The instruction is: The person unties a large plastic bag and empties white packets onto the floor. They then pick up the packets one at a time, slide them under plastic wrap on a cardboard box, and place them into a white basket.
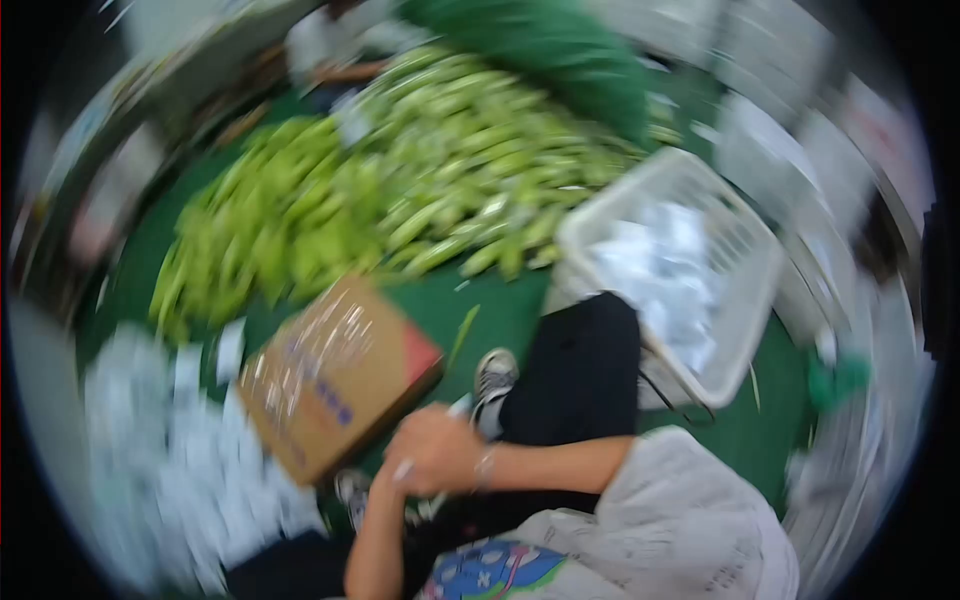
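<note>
In front of my lap, my right hand (pixel 440 450) is closed and pressed against my left hand (pixel 398 480). Blur and overlap hide most of the left fingers. A small white piece (pixel 460 405) sticks out at the top of the right hand; its kind is too smeared to tell. Just beyond the hands lies a cardboard box (pixel 335 375) with shiny clear tape or film over its top. To the right, beside my knee, stands a white plastic basket (pixel 740 330) holding crumpled clear-white plastic (pixel 660 270).
A large heap of green ears of corn (pixel 470 150), some in shiny wrap, covers the green floor (pixel 500 310) ahead. Pale bags or sheets (pixel 200 480) pile up at lower left. A green sack (pixel 540 50) and a seated person (pixel 345 50) are behind the corn. White boxes (pixel 765 150) line the right.
</note>
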A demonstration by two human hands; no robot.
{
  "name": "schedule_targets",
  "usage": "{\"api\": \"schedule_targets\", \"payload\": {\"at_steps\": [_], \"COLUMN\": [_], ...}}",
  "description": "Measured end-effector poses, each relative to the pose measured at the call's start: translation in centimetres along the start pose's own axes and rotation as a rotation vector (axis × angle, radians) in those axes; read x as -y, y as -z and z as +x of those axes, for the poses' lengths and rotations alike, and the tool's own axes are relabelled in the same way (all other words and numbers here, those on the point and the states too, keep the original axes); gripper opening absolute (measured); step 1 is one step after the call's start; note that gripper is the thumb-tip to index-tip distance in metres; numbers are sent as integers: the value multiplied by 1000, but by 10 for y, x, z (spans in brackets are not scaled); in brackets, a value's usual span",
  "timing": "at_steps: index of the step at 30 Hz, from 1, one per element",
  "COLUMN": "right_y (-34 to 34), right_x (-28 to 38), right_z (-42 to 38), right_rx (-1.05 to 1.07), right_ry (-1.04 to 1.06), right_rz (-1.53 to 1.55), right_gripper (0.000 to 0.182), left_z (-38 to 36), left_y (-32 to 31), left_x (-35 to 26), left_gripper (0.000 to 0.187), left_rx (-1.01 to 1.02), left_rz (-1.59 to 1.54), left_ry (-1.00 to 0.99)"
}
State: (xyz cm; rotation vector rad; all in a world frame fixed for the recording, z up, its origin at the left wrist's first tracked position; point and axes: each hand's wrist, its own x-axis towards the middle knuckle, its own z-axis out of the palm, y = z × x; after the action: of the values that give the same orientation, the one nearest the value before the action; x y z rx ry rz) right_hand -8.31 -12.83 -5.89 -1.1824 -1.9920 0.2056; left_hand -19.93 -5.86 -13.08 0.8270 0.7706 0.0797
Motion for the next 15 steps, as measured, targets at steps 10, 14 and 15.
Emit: {"api": "schedule_targets", "payload": {"at_steps": [10,14,15], "right_y": [206,383,405], "right_x": [-277,-380,-373], "right_z": [3,-42,-53], "right_rx": [-377,-188,-114], "right_ry": [-826,-861,-904], "right_rz": [110,-896,-1078], "right_gripper": [35,39,39], "left_z": [-15,-204,-242], "left_y": [-105,-47,-13], "left_x": [-83,-92,-69], "left_gripper": [41,31,28], "left_rx": [-417,-709,-1020], "left_rz": [999,687,576], "left_ry": [-1250,-1548,-1562]}}
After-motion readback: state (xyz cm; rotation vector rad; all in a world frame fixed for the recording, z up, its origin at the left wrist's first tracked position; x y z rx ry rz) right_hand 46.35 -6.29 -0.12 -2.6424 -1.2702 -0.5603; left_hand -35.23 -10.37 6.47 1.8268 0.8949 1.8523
